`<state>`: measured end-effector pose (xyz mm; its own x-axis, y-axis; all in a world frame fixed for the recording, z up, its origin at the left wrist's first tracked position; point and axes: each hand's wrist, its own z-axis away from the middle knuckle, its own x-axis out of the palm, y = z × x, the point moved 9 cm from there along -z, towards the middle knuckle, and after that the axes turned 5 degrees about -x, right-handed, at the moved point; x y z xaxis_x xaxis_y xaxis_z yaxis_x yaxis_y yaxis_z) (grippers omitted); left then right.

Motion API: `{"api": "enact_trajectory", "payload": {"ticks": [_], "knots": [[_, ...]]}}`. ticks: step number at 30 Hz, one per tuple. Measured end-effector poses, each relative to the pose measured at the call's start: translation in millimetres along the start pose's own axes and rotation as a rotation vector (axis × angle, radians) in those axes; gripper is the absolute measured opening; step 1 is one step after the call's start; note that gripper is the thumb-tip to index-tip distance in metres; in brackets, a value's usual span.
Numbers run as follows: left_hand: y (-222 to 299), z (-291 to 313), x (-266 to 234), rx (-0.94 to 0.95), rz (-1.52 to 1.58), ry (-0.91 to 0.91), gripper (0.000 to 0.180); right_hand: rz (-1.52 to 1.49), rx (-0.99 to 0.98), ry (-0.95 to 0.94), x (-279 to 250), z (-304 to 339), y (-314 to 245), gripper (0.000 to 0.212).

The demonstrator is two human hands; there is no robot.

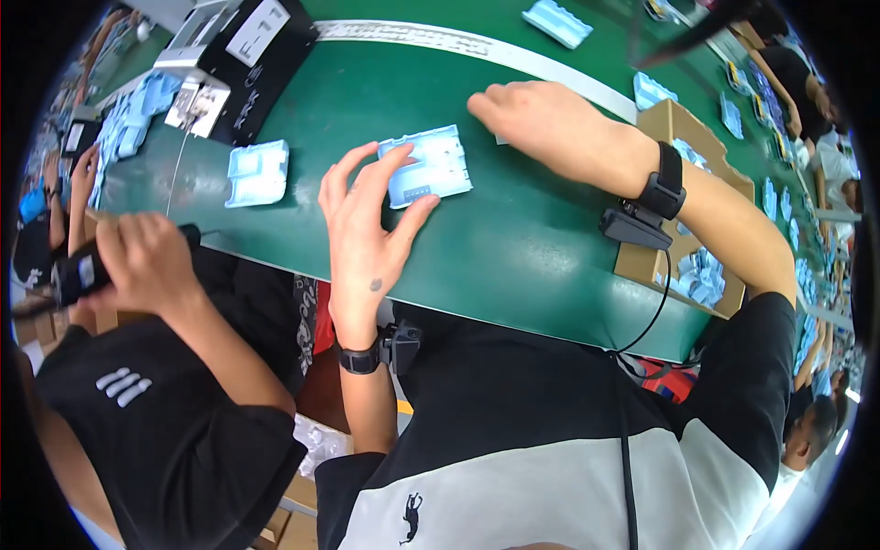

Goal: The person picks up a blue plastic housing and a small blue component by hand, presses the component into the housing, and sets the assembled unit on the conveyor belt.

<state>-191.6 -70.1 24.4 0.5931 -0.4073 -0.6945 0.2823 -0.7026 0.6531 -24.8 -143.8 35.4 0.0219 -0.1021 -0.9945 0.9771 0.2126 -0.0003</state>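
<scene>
A light blue plastic housing (445, 163) lies on the green table, its inner side with ribs and notches facing up. My left hand (367, 206) grips its left part, thumb on the near edge and fingers over the far left corner. To the right of the housing, my right hand (536, 119) hovers with curled fingers. A small pale edge shows under it; what the fingers hold, if anything, is hidden. Left of my left hand lies another light blue housing (258, 174), apart from both hands.
At right stands a cardboard box (632, 263) with light blue parts. A black machine (266, 78) is at upper left. Beyond my hands, a white strip (403, 34) crosses the table. On the left, a co-worker's hand (147, 261) holds a dark tool (78, 275).
</scene>
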Motion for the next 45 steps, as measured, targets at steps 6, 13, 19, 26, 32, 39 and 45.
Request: {"api": "enact_trajectory", "payload": {"ticks": [6, 13, 19, 26, 32, 39, 45], "knots": [[-2, 3, -6, -0.010, -0.028, 0.057, 0.051, -0.126, 0.066, 0.113, -11, 0, 23, 0.013], [0, 2, -3, 0.032, -0.048, 0.068, 0.048, -0.224, -0.105, 0.313, -47, -26, -33, 0.013], [1, 0, -2, 0.023, -0.070, 0.076, 0.046, -0.221, -0.111, 0.354, -30, -30, -36, 0.011], [-2, -1, -3, 0.008, -0.061, 0.072, 0.045, -0.380, -0.161, 0.342, -18, -36, -33, 0.012], [-2, -4, -3, 0.035, -0.048, 0.085, 0.045, -0.503, -0.121, 0.403, -14, -29, -27, 0.013], [-3, -6, -1, 0.040, -0.025, 0.066, 0.045, -0.322, -0.190, 0.296, -16, -37, -35, 0.014], [-3, -7, -1, 0.015, -0.017, 0.039, 0.045, -0.404, -0.183, 0.161, -11, -47, -30, 0.016]]}}
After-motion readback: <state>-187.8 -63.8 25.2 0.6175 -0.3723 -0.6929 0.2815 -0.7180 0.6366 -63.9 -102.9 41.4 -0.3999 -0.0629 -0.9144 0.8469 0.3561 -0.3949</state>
